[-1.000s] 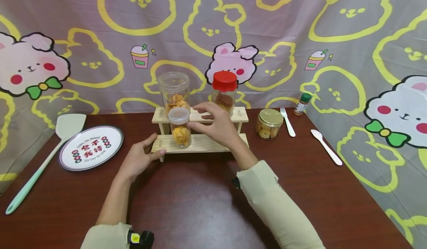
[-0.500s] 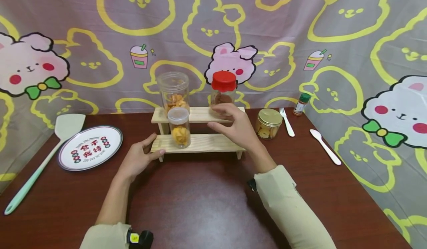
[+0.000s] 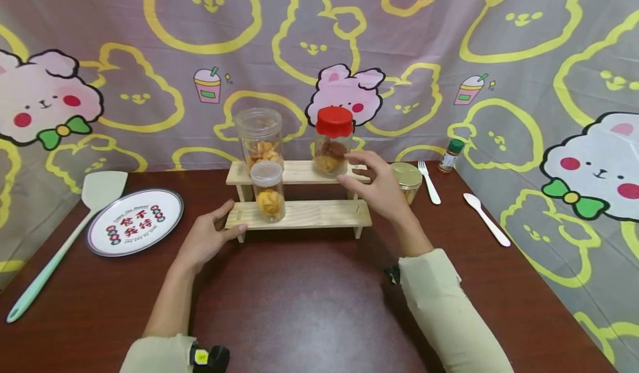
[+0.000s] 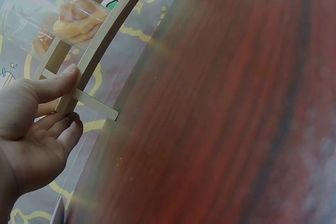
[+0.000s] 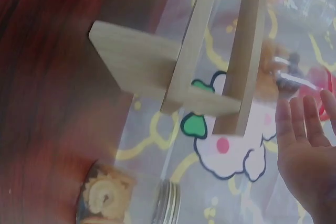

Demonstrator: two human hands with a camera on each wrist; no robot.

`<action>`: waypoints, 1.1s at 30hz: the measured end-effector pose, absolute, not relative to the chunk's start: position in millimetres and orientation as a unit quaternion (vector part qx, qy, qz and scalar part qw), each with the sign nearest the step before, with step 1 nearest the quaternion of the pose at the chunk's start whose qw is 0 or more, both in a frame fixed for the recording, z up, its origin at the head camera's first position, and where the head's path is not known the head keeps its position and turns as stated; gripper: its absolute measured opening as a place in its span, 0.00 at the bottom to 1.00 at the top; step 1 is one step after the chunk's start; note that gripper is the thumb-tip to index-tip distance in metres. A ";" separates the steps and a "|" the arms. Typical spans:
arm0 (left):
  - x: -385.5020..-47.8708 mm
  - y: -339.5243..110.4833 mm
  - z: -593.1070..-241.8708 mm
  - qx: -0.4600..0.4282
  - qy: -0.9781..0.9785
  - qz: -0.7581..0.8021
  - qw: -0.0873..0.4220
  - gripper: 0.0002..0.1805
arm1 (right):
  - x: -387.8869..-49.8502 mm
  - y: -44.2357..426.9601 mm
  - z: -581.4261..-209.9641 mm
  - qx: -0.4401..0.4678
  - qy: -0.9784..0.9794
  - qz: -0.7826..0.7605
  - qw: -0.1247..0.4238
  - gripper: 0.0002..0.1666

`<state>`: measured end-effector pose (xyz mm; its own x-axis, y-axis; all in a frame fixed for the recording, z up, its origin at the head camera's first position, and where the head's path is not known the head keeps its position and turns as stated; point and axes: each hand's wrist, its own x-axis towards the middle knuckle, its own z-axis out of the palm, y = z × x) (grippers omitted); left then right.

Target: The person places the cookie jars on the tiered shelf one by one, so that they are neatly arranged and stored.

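Note:
My left hand (image 3: 207, 238) holds the left end of a two-tier wooden shelf (image 3: 324, 214). In the left wrist view the thumb of that hand (image 4: 37, 140) lies on one face of the lower board and the fingers on the other. A small clear jar (image 3: 269, 192) with yellow snacks stands on the lower board. On the upper board are a tall clear jar (image 3: 259, 140) and a red-lidded jar (image 3: 333, 142). By the right end of the upper board, my right hand (image 3: 381, 187) is empty, its fingers loosely extended; in the right wrist view that hand (image 5: 310, 156) is partly cut off.
A gold-lidded jar (image 3: 408, 176) is partly behind my right hand. Farther right are a white fork (image 3: 430, 184), a green-capped bottle (image 3: 451, 156) and a white spoon (image 3: 488, 220). Left lie a plate (image 3: 135, 240) and a turner (image 3: 65, 251). Patterned cloth hangs behind.
My right hand has moved right, from beside the small clear jar, past the red-lidded jar, to the shelf's right end. The left hand has kept its place.

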<state>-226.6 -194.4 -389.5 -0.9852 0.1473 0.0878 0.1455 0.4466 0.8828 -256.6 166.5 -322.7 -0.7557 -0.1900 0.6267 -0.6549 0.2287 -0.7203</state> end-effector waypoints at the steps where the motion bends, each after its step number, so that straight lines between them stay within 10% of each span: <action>1: -226.5 -194.7 -389.6 0.085 0.851 0.518 0.000 0.44 | -258.8 169.2 -323.9 0.277 -0.755 0.556 0.210 0.27; 33: -226.2 -193.7 -388.3 0.082 0.850 0.520 0.006 0.43 | -284.7 254.7 -349.9 0.141 -0.830 0.482 0.243 0.28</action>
